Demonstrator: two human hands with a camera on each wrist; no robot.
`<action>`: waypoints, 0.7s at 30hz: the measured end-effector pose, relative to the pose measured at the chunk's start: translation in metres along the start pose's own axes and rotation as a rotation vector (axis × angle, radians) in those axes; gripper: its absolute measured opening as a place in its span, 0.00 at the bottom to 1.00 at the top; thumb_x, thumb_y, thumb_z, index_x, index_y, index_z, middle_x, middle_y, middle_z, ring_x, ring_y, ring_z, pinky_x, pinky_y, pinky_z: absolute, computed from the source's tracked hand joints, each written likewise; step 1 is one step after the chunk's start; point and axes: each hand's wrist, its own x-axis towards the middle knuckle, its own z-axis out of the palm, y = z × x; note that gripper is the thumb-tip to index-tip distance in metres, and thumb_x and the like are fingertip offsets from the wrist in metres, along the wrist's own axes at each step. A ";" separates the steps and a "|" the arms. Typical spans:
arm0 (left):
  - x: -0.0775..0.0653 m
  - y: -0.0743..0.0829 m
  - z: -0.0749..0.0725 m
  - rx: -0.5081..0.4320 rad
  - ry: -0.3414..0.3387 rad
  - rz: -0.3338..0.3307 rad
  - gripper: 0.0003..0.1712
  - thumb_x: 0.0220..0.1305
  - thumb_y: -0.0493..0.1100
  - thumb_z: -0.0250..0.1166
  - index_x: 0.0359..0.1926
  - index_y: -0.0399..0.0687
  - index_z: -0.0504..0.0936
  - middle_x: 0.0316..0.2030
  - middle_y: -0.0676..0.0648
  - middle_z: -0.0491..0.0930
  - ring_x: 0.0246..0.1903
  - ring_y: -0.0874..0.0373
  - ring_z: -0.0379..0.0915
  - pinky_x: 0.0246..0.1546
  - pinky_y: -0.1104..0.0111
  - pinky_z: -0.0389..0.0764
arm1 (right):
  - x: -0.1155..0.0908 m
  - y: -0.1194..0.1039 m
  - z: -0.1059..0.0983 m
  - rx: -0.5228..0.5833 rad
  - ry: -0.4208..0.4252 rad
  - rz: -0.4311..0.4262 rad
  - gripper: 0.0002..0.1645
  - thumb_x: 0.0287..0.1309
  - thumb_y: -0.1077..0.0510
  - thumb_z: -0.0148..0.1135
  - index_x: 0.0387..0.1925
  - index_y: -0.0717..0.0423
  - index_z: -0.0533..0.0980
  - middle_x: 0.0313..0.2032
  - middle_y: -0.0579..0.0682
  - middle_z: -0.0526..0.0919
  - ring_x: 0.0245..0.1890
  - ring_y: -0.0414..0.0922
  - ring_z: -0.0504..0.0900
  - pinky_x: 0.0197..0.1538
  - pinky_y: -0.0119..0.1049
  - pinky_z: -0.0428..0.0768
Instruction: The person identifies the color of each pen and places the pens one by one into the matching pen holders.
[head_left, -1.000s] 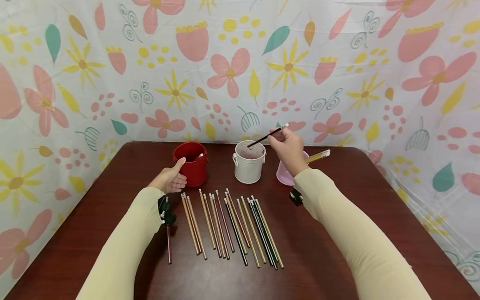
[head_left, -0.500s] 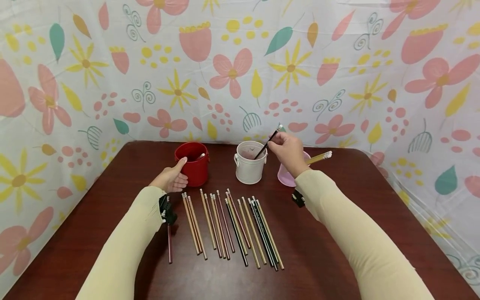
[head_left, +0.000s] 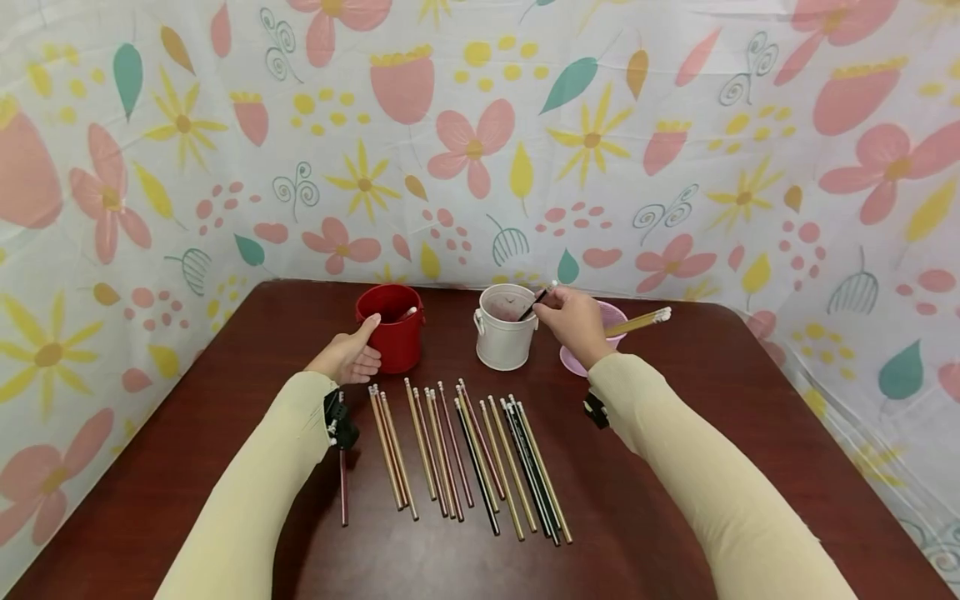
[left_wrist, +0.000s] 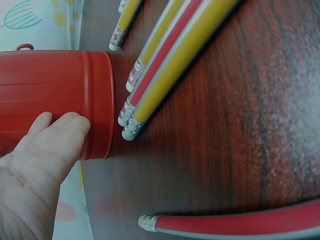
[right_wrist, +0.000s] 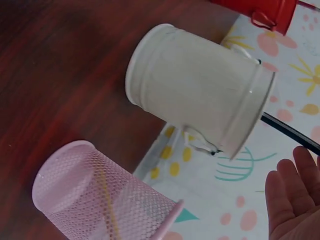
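My right hand (head_left: 573, 321) pinches a black pencil (head_left: 533, 303) near its white eraser end. The pencil slants down, its lower end inside the white bucket (head_left: 502, 343); the right wrist view shows its dark shaft (right_wrist: 287, 131) leaving the bucket's mouth. My left hand (head_left: 348, 352) rests against the red bucket (head_left: 397, 342), thumb up by the rim. In the left wrist view, its extended fingers (left_wrist: 60, 135) lie along the bucket wall (left_wrist: 45, 90). An eraser end (head_left: 408, 313) shows inside the red bucket.
Several gold, dark red and black pencils (head_left: 450, 454) lie in a loose row in front of the buckets. One dark red pencil (head_left: 343, 492) lies apart by my left wrist. Behind my right hand, a pink mesh cup (head_left: 611, 317) holds gold pencils (head_left: 639, 322). A floral cloth (head_left: 480, 150) hangs behind the table.
The black pencil has tilted steeper and gone down into the white bucket as my right hand lowered. My left hand stays at the red bucket. The whole head view has shifted slightly.
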 end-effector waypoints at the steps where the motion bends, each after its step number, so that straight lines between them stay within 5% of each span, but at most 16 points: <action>1: 0.000 0.001 0.001 0.005 0.002 0.002 0.52 0.67 0.70 0.41 0.63 0.21 0.63 0.62 0.27 0.65 0.61 0.38 0.65 0.60 0.54 0.68 | -0.001 0.002 0.001 -0.003 0.001 0.004 0.10 0.55 0.60 0.61 0.34 0.64 0.82 0.31 0.56 0.85 0.31 0.49 0.78 0.37 0.38 0.73; 16: 0.000 0.003 0.003 0.012 0.033 -0.011 0.51 0.68 0.70 0.40 0.62 0.22 0.64 0.61 0.28 0.66 0.60 0.39 0.66 0.59 0.55 0.69 | -0.002 0.011 0.014 -0.015 -0.015 0.051 0.13 0.57 0.58 0.60 0.39 0.63 0.82 0.33 0.56 0.86 0.26 0.46 0.73 0.30 0.32 0.69; 21: 0.000 0.000 0.004 0.011 0.046 -0.015 0.51 0.67 0.70 0.41 0.62 0.23 0.65 0.60 0.28 0.68 0.58 0.39 0.68 0.58 0.55 0.71 | -0.003 0.016 0.019 0.006 -0.026 0.056 0.14 0.56 0.59 0.61 0.40 0.66 0.82 0.34 0.57 0.86 0.30 0.48 0.77 0.34 0.35 0.74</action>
